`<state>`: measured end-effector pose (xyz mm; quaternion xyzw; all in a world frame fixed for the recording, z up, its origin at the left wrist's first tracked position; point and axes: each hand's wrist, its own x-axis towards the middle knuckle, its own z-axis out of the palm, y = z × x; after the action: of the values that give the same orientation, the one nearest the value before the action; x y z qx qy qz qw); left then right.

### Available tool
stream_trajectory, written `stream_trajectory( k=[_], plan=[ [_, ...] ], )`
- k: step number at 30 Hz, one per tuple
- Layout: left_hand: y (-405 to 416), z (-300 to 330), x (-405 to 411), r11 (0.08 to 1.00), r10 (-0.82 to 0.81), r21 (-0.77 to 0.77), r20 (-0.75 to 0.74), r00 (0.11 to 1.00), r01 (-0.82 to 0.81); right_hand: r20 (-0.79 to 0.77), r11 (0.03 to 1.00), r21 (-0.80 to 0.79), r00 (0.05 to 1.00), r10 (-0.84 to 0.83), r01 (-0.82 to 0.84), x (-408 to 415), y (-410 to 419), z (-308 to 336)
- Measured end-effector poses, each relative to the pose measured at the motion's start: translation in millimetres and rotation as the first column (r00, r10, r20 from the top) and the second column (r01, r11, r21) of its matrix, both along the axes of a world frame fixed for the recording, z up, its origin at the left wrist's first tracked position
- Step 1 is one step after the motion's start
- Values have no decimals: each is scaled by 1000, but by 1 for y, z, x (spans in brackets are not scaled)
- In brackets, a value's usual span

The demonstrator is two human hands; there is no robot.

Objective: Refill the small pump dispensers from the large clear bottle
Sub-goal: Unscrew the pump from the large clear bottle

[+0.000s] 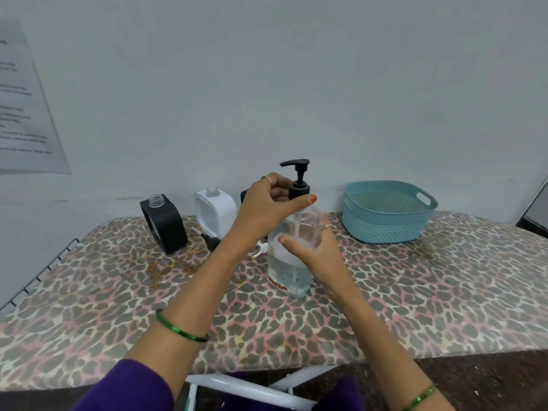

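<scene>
Nearest to me, my right hand (314, 250) is wrapped around the middle of the large bottle (292, 262), which stands upright on the surface (415, 292), so this grip is grasping the bottle body. Just above, my left hand (267, 203) is clenched around the black collar of the pump (299, 179), thumb in front, fingers behind. The pump sits high over the neck and its white tube is visible inside the bottle, so I judge the pump is being unscrewed or lifted out.

Behind, near the wall, stand the small dispensers with open necks: a black one (164, 222) to the left and a white one (215, 213) beside it. A third dark thing is hidden behind my left hand; I cannot tell what it is. Two loose pump heads (212, 241) lie on the surface in front of them. A teal basket (388, 210) stands far to the right.

What can go wrong: the bottle is soft and clear, and if my right hand squeezes when the pump comes free, liquid may spill from the neck. The wet tube may drip on the cloth. Later, the dispenser necks are narrow, so pouring too fast could overflow them or tip them.
</scene>
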<state>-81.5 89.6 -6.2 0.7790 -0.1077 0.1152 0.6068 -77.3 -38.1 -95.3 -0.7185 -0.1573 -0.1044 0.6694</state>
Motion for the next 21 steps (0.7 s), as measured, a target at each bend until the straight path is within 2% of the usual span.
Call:
stream_trajectory(
  k=[3,5,8,12,16,21],
  plan=[
    [-9,-2,1,997,75,-19,37,996,-75,-1,1000,0,1000,15,-15,-1,0,1],
    [-12,-2,0,998,68,3,43,997,-69,-8,1000,5,1000,18,-18,-1,-1,1],
    [-6,-4,-2,995,-46,86,3,999,45,-26,1000,-1,999,20,-20,0,-2,0],
    [4,-8,-5,987,-148,58,-35,988,149,-26,1000,12,1000,4,-4,-1,-1,-1],
    [0,-7,-5,999,-34,23,37,999,33,-17,1000,5,1000,10,-9,-2,0,0],
    [-13,6,-1,990,108,-97,101,989,-98,-25,1000,4,1000,0,0,-4,0,0]
  ],
)
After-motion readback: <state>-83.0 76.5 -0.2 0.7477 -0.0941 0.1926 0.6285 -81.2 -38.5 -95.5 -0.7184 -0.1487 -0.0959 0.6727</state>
